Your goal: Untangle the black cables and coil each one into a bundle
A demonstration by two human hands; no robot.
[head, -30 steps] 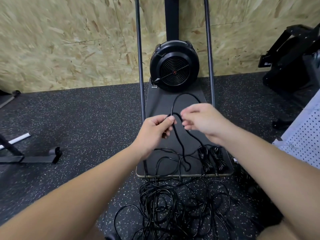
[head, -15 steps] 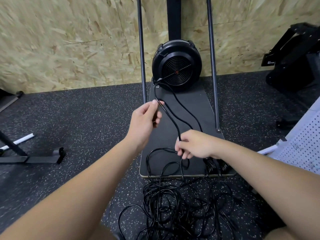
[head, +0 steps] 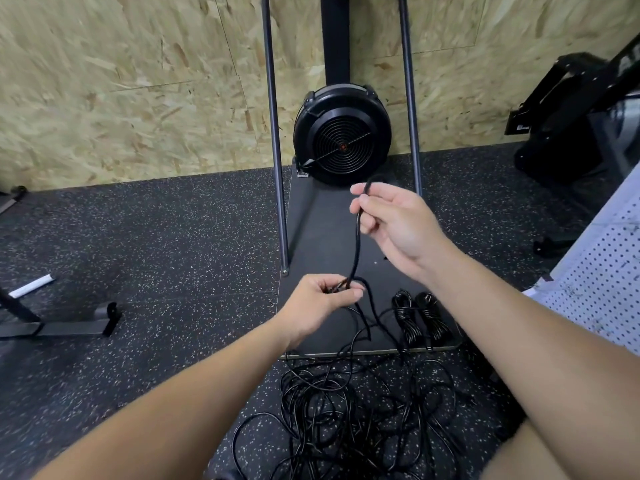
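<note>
A person's left hand (head: 320,299) grips gathered loops of a black cable (head: 356,247), the right hand (head: 394,220) pinching it above; tangled cables (head: 353,410) lie on the floor below both hands.

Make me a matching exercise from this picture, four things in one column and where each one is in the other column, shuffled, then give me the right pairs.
Things
1. left hand
2. right hand
3. two coiled bundles
4. tangled cable pile

Places
A. lying on the dark platform, near its front right corner
B. on the speckled floor, in front of the platform
C. raised higher, pinching the upper end of a black cable
D. lower down, gripping gathered loops of that cable

Pairs: 1-D, 2-C, 3-A, 4-B
</note>
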